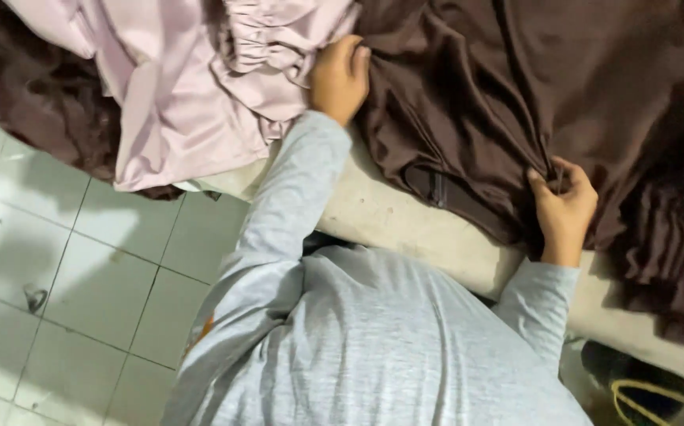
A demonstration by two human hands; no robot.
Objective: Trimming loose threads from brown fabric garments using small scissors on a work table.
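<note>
Both hands are closed on cloth. Left hand (340, 77) is clenched at the seam where the pink sheet (192, 87) meets the brown sheet (515, 87), fingers curled over and tucked into the gathered, ruffled pink edge; exactly which of the two layers sits inside the fist, cannot tell. Right hand (563, 209) pinches a bunched fold of the brown sheet, fingertips pressed together on the fabric, creases fanning out from the pinch.

Brown sheet covers the upper right of the view, draped over the mattress (413, 229), whose pale bare edge shows as a diagonal band between the two hands. A darker hem of the brown sheet lies on that band, between the hands and nearer the right one. More brown cloth hangs at the upper left, beneath the pink sheet. Pink sheet is heaped upper left to centre, its lower corner hanging over the mattress edge above the tile floor (66, 276).

Grey sleeves and grey shirt (373, 347) fill the lower middle. White floor tiles at left carry shadows. Dark object with a yellow rim (650, 394) sits at the bottom right corner, too cropped to identify.
</note>
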